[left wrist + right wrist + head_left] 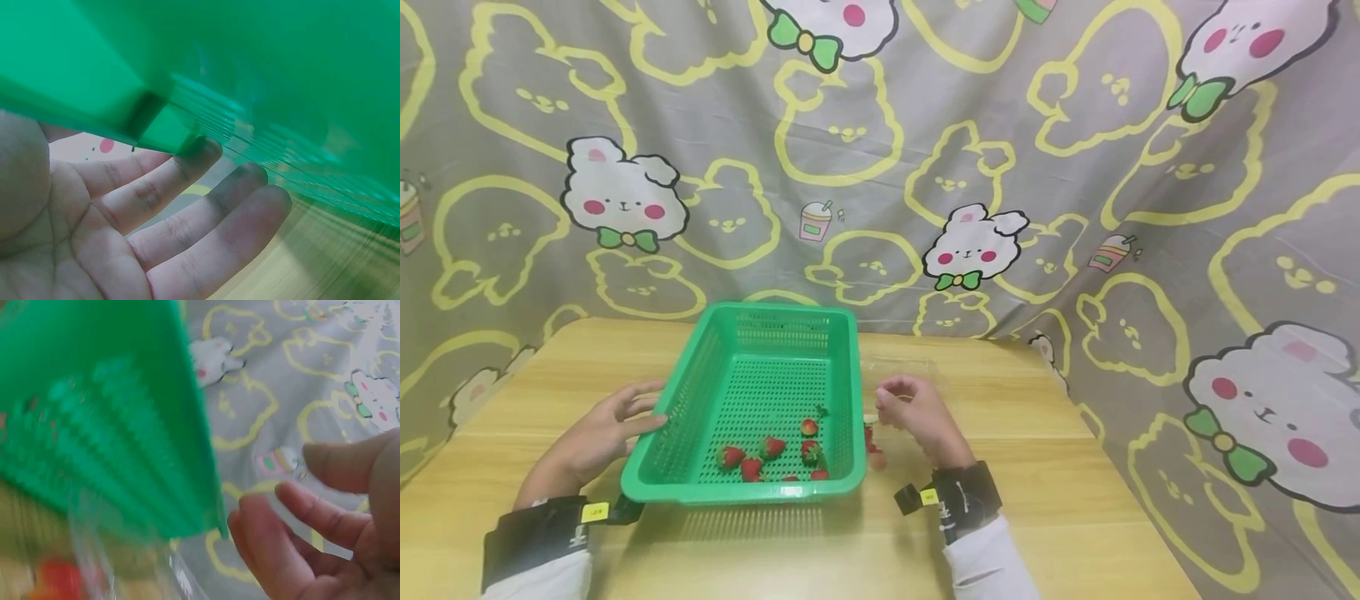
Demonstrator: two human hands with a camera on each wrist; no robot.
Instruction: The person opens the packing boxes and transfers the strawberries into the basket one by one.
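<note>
We find the wood-grain bench (1060,508) beneath a green perforated basket (745,492), left of centre, long axis running from near edge toward far edge; we cannot tell whether its base sits flat. Right of it we note a clear plastic container (898,364), partly masked. The left hand (587,442) is nearer: its straight fingers touch the basket's left long side, the basket lying to their right. The right hand (921,417) stands just off the opposite side, thumb and fingers apart, holding nothing. We record several strawberries (772,447) toward the basket's near end.
</note>
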